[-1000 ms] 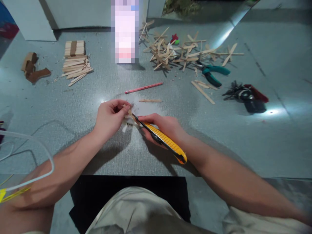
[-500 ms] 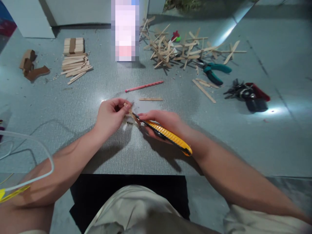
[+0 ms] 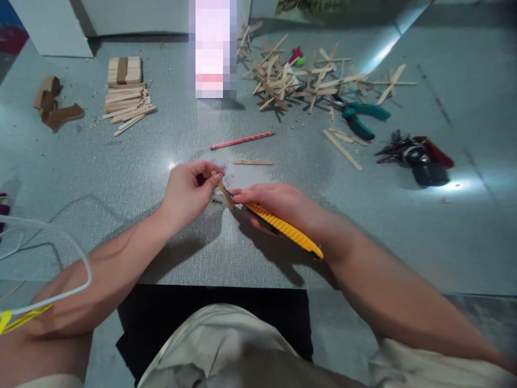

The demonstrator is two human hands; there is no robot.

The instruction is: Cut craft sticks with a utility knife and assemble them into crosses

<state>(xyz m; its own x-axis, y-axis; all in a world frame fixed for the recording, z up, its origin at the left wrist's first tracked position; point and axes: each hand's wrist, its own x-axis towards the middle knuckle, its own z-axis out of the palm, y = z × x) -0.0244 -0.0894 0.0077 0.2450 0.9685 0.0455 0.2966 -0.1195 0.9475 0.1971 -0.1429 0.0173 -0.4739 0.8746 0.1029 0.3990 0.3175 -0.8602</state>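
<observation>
Between the thumb and fingers of my left hand is a wooden craft stick, slanting down to the right. My right hand is closed around a yellow utility knife, whose blade end meets the stick near its middle. Whether the blade has cut into the wood I cannot tell. Just beyond my hands a loose craft stick lies flat, with a red pencil behind it. Under the held stick a small clear piece with a dark label rests on the table.
A heap of crossed craft sticks lies at the back. Teal-handled pliers and a dark key bunch are on the right. At left sit a banded stick bundle, loose sticks and brown pieces. A white cable crosses the left edge.
The whole view has shifted slightly. My left hand keeps its hold on the craft stick, and the utility knife has turned a little in my right hand, its blade still against the wood.
</observation>
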